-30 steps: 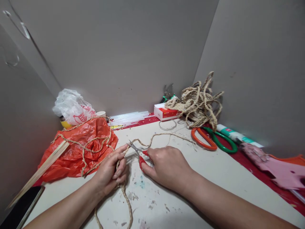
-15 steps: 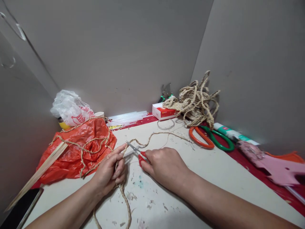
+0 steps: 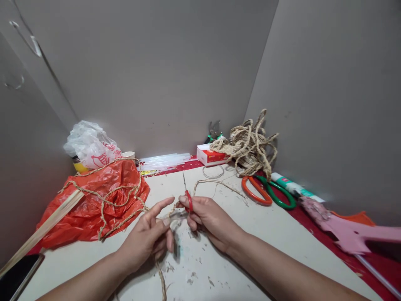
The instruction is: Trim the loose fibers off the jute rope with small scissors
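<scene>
A thin braided straw cord [image 3: 161, 279] runs through my left hand [image 3: 140, 236], whose thumb presses it while the index finger points forward. Below that hand the cord hangs toward the near edge of the view. Small scissors with red handles [image 3: 189, 202] sit in my right hand [image 3: 209, 217], their blades together and pointing up and away. My right thumb and fingertips also touch the short stretch of cord between the two hands. Past the right hand, the cord's far length [image 3: 219, 182] lies on the white tabletop [image 3: 260, 251].
On the left are a red plastic bag [image 3: 94, 217] with looped cord, a straw strip [image 3: 46, 223] and a dark phone-like slab [image 3: 21, 271]. Behind stand glue sticks [image 3: 166, 161], a red-white box [image 3: 210, 156] and bundled rope [image 3: 250, 146]. Orange and green handles [image 3: 283, 196] and a pink glue gun [image 3: 347, 230] lie right.
My right hand has turned the scissors from pointing at the left fingertips to pointing upward, and its fingers have come onto the cord. My left index finger has stretched out. The view shifted slightly.
</scene>
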`<state>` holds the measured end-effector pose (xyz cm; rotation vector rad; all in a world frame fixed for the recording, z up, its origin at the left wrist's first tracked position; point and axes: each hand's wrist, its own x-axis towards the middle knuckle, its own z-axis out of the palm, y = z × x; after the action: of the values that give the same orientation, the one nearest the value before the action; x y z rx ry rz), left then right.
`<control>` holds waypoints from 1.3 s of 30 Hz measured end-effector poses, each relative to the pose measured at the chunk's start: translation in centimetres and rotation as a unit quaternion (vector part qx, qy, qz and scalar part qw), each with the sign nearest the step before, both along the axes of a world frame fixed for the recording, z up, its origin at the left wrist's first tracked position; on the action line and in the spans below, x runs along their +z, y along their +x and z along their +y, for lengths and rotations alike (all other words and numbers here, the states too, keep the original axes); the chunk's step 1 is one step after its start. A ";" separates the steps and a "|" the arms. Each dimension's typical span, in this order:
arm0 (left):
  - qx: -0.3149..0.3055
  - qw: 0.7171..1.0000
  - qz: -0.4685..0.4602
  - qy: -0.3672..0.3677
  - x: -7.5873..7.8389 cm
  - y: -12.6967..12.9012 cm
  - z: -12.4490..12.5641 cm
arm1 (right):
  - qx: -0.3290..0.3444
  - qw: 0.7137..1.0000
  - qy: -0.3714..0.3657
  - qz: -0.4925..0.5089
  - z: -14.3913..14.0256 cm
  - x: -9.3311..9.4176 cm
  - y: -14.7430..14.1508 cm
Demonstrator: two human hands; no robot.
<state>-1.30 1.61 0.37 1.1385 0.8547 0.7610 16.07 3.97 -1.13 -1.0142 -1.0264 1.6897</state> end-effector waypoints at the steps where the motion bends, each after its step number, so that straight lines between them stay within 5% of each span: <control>1: -0.004 1.000 0.014 0.014 0.0 0.1 -0.3 | 0.007 0.999 -0.017 0.037 -0.1 -0.1 0.0; 6: -0.024 0.997 0.062 0.045 0.0 0.4 -1.0 | 0.004 0.997 -0.026 0.069 -0.4 0.1 -0.3; 13: 0.101 0.992 0.062 0.054 -0.4 0.5 -0.3 | -0.172 0.982 0.078 0.002 0.9 1.1 1.0; 16: 0.106 0.988 0.056 0.097 -0.3 0.5 -0.5 | -0.214 0.968 0.128 -0.027 1.4 1.1 1.6; 20: 0.062 0.988 0.087 0.114 -0.2 0.5 -1.0 | -0.199 0.970 0.136 -0.045 1.2 1.2 1.6; 25: 0.006 0.999 0.048 0.016 -0.5 0.6 -0.7 | -0.163 0.972 0.157 -0.065 0.5 1.8 1.3; 31: 0.051 0.998 -0.032 -0.016 -0.4 0.7 -0.4 | -0.118 0.977 0.158 -0.083 0.1 1.7 1.2; 35: 0.108 0.994 0.002 0.032 -0.5 0.6 -0.5 | -0.125 0.973 0.167 -0.096 0.0 2.0 1.1; 39: 0.049 0.998 0.005 0.034 -0.4 0.7 -1.0 | -0.153 0.961 0.193 -0.125 0.0 1.9 1.0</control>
<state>-0.65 0.64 -0.04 1.1670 0.9047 0.8715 17.08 4.02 0.81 -1.0766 -1.2327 1.0769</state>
